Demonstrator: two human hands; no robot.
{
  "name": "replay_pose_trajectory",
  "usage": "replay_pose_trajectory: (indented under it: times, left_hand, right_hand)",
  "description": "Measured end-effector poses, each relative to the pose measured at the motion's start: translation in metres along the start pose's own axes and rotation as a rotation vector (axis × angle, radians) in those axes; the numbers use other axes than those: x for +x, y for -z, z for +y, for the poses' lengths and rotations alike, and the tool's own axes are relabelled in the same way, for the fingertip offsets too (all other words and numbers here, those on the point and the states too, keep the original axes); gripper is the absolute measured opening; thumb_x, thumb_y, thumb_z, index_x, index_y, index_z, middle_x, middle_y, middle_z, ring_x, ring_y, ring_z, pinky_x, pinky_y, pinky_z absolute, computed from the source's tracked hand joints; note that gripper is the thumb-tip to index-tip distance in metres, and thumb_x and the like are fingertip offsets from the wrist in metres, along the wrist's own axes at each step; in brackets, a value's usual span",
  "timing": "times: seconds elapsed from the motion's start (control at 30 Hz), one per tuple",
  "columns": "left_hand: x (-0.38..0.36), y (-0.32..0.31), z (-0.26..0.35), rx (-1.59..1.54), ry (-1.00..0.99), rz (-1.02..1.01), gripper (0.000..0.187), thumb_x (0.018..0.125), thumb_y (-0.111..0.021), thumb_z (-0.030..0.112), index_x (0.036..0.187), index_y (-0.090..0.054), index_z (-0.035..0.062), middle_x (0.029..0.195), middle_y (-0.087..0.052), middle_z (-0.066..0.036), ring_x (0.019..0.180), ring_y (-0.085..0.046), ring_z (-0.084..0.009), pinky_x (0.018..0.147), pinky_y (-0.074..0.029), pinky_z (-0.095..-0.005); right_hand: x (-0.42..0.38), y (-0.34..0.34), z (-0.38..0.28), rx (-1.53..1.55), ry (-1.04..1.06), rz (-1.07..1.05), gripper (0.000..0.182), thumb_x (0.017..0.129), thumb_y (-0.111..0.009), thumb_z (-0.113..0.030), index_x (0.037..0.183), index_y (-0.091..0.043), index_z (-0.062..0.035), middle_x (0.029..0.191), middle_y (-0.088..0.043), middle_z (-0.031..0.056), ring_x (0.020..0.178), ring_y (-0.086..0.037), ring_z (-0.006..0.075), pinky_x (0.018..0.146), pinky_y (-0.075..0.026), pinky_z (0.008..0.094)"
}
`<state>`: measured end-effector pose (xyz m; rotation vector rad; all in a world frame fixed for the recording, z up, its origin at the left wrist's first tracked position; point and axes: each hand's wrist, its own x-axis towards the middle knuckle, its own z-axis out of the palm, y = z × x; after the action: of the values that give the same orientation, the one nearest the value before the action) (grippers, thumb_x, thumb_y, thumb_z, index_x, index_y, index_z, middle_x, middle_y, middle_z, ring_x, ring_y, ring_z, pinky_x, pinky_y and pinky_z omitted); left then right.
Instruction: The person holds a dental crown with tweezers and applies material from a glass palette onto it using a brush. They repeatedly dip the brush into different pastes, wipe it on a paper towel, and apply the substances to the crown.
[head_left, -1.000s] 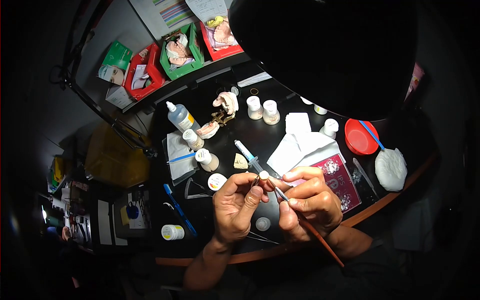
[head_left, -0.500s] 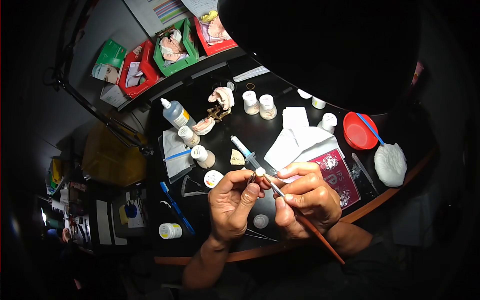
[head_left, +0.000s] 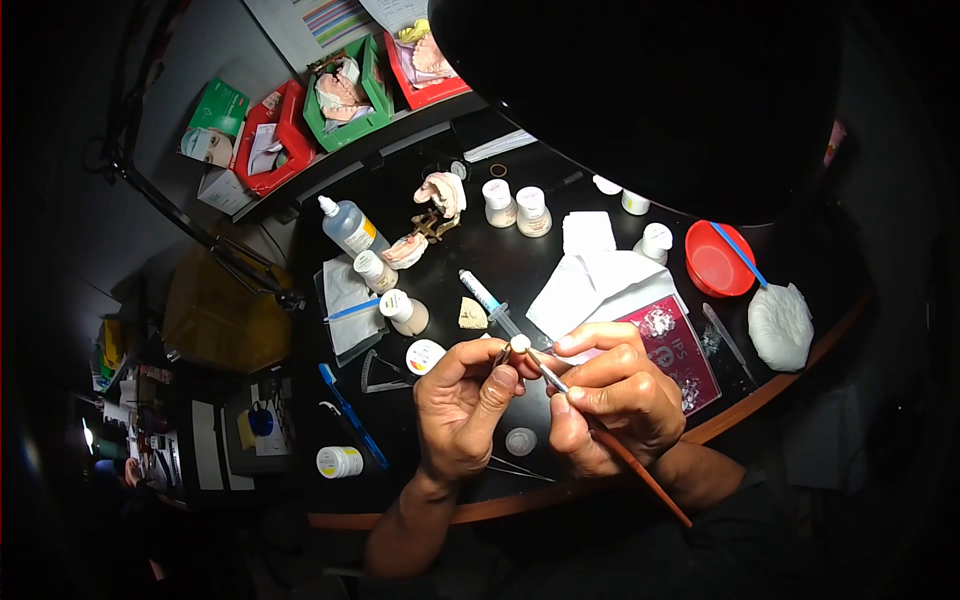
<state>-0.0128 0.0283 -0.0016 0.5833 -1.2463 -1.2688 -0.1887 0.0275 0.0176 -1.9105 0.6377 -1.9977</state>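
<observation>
My left hand [head_left: 465, 405] is closed, thumb and index finger pinching a slim metal holder [head_left: 503, 354]. At its end is a small whitish dental crown [head_left: 520, 343]. My right hand [head_left: 625, 400] grips a fine brush [head_left: 640, 470] with a metal ferrule and reddish-brown wooden handle. The brush tip points at the crown and meets or nearly meets it; the exact contact is too small to tell. Just beyond the fingers lies a syringe [head_left: 480, 291], and beside it a cream plaster piece [head_left: 472, 313].
White-capped jars [head_left: 404, 312], a dropper bottle [head_left: 350, 226] and dental models [head_left: 441, 194] stand to the left. A maroon IPS plate [head_left: 683, 375] with white powder, tissues [head_left: 590, 290] and a red bowl [head_left: 718, 262] are on the right. A dark lamp head [head_left: 640, 90] hangs above.
Both hands hold nearly the same pose. The metal holder in my left hand looks slightly turned, and the brush has shifted very little. The view has moved slightly.
</observation>
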Motion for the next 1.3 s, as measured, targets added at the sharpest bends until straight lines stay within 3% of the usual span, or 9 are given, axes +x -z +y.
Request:
replay_pose_trajectory:
  times: [0.63,0.77,0.83,0.87,0.97,1.07,1.1,1.3]
  left_hand:
    - [0.004,-0.001,0.004,0.032,0.022,0.025,0.020,0.107,-0.064,0.006,0.124,-0.064,-0.0045,0.108,-0.075,-0.014,0.093,-0.066,-0.0112,0.084,-0.053,-0.0257]
    - [0.007,0.004,0.005,0.149,0.005,0.044,0.025,0.108,-0.062,0.011,0.129,-0.062,-0.0027,0.106,-0.071,-0.015,0.086,-0.059,-0.0112,0.080,-0.049,-0.0243]
    - [0.010,0.006,0.006,0.125,-0.012,0.078,0.024,0.109,-0.062,0.011,0.127,-0.064,-0.0042,0.106,-0.073,-0.014,0.086,-0.061,-0.0090,0.080,-0.049,-0.0233]
    - [0.011,0.006,0.008,0.095,-0.029,0.102,0.023,0.108,-0.063,0.011,0.124,-0.066,-0.0048,0.105,-0.074,-0.013,0.086,-0.062,-0.0079,0.080,-0.049,-0.0230]
    - [0.012,0.008,0.006,0.113,-0.057,0.136,0.025,0.109,-0.063,0.010,0.128,-0.065,-0.0057,0.107,-0.074,-0.013,0.091,-0.067,-0.0096,0.079,-0.049,-0.0229]
    - [0.013,0.009,0.004,0.132,-0.055,0.130,0.026,0.109,-0.063,0.010,0.128,-0.065,-0.0061,0.107,-0.075,-0.014,0.088,-0.064,-0.0079,0.077,-0.049,-0.0212]
    - [0.013,0.010,0.003,0.138,-0.055,0.119,0.026,0.109,-0.063,0.011,0.128,-0.065,-0.0062,0.107,-0.076,-0.015,0.086,-0.063,-0.0074,0.077,-0.049,-0.0209]
    - [0.012,0.018,0.002,0.194,-0.040,0.038,0.034,0.110,-0.058,0.013,0.140,-0.060,-0.0039,0.113,-0.073,-0.016,0.090,-0.061,-0.0110,0.082,-0.047,-0.0252]
  right_hand:
    - [0.000,0.003,0.004,0.024,0.018,0.013,0.024,0.078,-0.077,0.010,0.091,-0.061,-0.0026,0.084,-0.070,0.0111,0.100,-0.074,0.0343,0.083,-0.063,0.0400]
    - [-0.006,0.039,-0.001,-0.048,-0.016,0.039,0.023,0.079,-0.071,0.008,0.095,-0.061,-0.0048,0.081,-0.069,0.0081,0.082,-0.061,0.0218,0.085,-0.052,0.0376]
    - [-0.020,0.062,-0.002,-0.030,-0.125,-0.014,0.021,0.079,-0.069,0.007,0.094,-0.060,-0.0055,0.074,-0.067,0.0049,0.080,-0.055,0.0168,0.088,-0.047,0.0370]
    - [-0.028,0.072,-0.011,-0.064,-0.294,-0.074,0.020,0.076,-0.069,0.007,0.089,-0.061,-0.0063,0.071,-0.065,0.0039,0.074,-0.053,0.0155,0.085,-0.048,0.0372]
    - [-0.060,0.085,-0.020,-0.152,-0.461,-0.201,0.017,0.073,-0.071,0.005,0.075,-0.059,-0.0073,0.065,-0.065,0.0028,0.067,-0.054,0.0160,0.081,-0.049,0.0370]
    - [-0.081,0.085,-0.028,-0.224,-0.429,-0.279,0.017,0.066,-0.070,0.003,0.069,-0.058,-0.0079,0.061,-0.063,0.0024,0.066,-0.054,0.0171,0.075,-0.048,0.0350]
    - [-0.088,0.087,-0.029,-0.224,-0.418,-0.337,0.018,0.067,-0.068,0.002,0.074,-0.055,-0.0082,0.062,-0.062,0.0026,0.073,-0.053,0.0192,0.078,-0.047,0.0364]
    - [-0.100,0.082,-0.026,-0.284,-0.367,-0.335,0.019,0.063,-0.067,0.002,0.071,-0.054,-0.0082,0.061,-0.062,0.0028,0.073,-0.053,0.0206,0.070,-0.046,0.0341]
